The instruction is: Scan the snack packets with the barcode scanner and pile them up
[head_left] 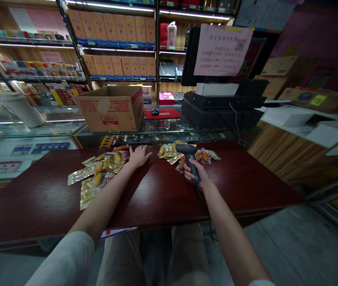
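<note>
My right hand (197, 173) is closed around the grip of a dark handheld barcode scanner (188, 155), whose head points toward a small pile of snack packets (206, 155) on the dark red wooden table (163, 194). My left hand (138, 155) lies flat on the table with fingers spread, holding nothing, right beside a larger heap of yellow snack packets (99, 172) to its left. A few more yellow packets (169, 151) lie between the two hands. The scanner's cable runs back along my right forearm.
A cardboard box (112, 108) stands on the glass counter (67, 131) behind the table. A black register with a monitor and pink notice (221, 49) sits to the right. Shelves of boxed goods (118, 28) fill the back wall. A red mouse pad (162, 113) lies on the counter.
</note>
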Demonstrator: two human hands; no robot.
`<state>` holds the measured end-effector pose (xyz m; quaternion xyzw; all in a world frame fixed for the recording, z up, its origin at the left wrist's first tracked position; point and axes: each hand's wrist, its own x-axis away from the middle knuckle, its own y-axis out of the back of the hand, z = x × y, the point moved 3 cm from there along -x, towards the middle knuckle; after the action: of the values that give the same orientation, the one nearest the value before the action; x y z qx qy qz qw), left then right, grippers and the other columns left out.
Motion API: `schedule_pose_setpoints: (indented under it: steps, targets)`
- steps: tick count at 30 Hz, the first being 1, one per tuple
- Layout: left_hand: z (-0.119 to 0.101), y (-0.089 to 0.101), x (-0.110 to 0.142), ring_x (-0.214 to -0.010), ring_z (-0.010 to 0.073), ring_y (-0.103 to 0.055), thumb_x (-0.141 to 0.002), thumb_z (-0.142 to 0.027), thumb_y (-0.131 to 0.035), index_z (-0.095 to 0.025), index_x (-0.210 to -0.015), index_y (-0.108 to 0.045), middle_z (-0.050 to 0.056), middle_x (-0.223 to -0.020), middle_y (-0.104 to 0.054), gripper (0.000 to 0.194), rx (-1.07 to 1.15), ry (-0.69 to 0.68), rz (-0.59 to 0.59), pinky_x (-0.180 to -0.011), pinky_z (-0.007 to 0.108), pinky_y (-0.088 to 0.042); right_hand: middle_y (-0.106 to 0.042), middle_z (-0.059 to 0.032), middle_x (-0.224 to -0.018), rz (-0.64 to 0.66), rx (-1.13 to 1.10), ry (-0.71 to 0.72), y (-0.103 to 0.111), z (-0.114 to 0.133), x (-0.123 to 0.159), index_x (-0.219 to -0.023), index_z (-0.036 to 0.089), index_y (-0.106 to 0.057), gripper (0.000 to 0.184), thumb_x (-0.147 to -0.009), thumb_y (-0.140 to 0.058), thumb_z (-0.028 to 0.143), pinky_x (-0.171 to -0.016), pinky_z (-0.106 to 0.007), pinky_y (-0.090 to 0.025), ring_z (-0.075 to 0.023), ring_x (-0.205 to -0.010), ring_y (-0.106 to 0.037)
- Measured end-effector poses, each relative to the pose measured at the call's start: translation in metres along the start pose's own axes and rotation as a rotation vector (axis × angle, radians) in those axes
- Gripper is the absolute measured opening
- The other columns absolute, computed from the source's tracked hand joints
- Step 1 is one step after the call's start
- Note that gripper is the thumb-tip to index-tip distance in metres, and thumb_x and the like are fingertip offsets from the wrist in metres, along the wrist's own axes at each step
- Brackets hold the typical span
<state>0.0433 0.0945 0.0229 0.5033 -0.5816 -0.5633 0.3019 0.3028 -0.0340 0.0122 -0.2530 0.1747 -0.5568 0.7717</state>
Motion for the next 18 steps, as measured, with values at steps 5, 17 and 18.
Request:
schedule_pose_setpoints:
  steps: [5,17,18]
  targets:
    - [-0.049,-0.026,-0.032,-0.135,0.0357,-0.052,-0.090,-0.047,-0.060,-0.016,-0.144,-0.046,0.022,-0.147,-0.054,0.064,0.287,0.024,0.080,-0.110,0.057,-0.037,-0.045,0.0102,-0.056,-0.008,0.009,0.001,0.004,-0.002,-0.002,-0.095,0.022,-0.052,0.025,-0.085,-0.066,0.039,-0.037,-0.019,-0.033,-0.0043,-0.032,-0.028]
    - [-0.012,-0.027,-0.007,-0.087,0.0204,-0.075,-0.096,-0.026,-0.052,-0.011,-0.114,-0.064,0.012,-0.102,-0.075,0.026,0.860,0.184,0.025,-0.083,0.036,-0.061,-0.046,0.0115,-0.056,0.030,0.069,-0.030,-0.003,-0.003,0.001,-0.106,0.021,-0.052,0.032,-0.085,-0.066,0.041,-0.038,-0.019,-0.032,-0.0040,-0.033,-0.030]
    - [-0.006,-0.026,0.003,-0.085,0.0185,-0.075,-0.095,-0.026,-0.055,-0.012,-0.114,-0.062,0.012,-0.104,-0.073,0.025,1.014,0.194,0.046,-0.083,0.036,-0.062,-0.046,0.0115,-0.057,0.035,0.082,-0.040,-0.005,-0.004,0.002,-0.106,0.021,-0.052,0.032,-0.086,-0.066,0.041,-0.038,-0.019,-0.031,-0.0038,-0.032,-0.029]
